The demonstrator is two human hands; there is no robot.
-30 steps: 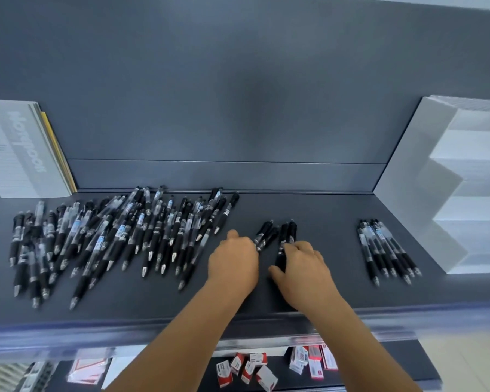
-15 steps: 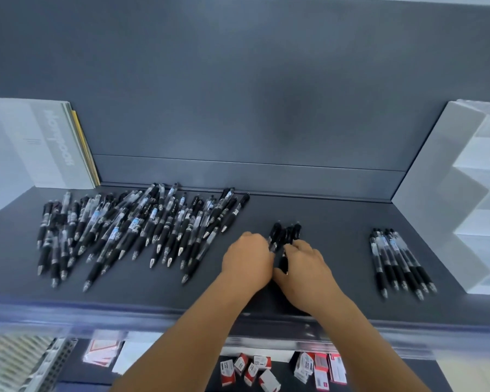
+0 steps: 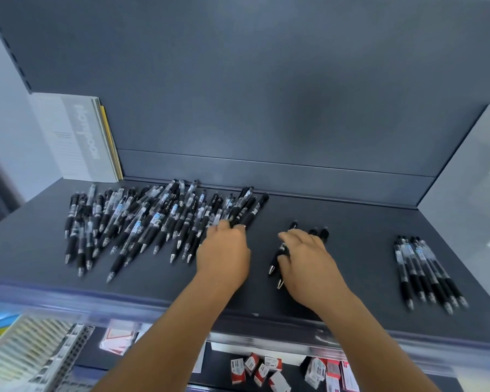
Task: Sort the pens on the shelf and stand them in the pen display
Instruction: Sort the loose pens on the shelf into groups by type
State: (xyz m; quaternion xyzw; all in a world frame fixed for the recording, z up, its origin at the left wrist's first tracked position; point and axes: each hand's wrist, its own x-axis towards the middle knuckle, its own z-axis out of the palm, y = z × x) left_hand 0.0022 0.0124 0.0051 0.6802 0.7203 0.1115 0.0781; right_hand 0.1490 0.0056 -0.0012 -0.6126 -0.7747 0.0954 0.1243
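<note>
A big loose pile of black and clear pens [image 3: 153,222] covers the left half of the dark shelf [image 3: 351,222]. My left hand [image 3: 224,256] is at the pile's right edge, its fingertips curled onto the lower end of a black pen [image 3: 252,210]. A small group of black pens [image 3: 283,250] lies mid-shelf under my right hand [image 3: 309,258], which rests on it with fingers spread. Several clear-barrelled pens [image 3: 425,273] lie in a neat row at the right. The white stepped pen display [image 3: 470,199] stands at the far right, partly cut off.
Notebooks [image 3: 79,137] stand upright at the shelf's back left. A clear rail [image 3: 125,298] runs along the shelf's front edge. On the lower shelf lie small red and white boxes [image 3: 260,369] and other packs [image 3: 26,349].
My left hand left the small mid-shelf group and moved left to the big pile's edge. My right hand stays on the small group. The view shifted left.
</note>
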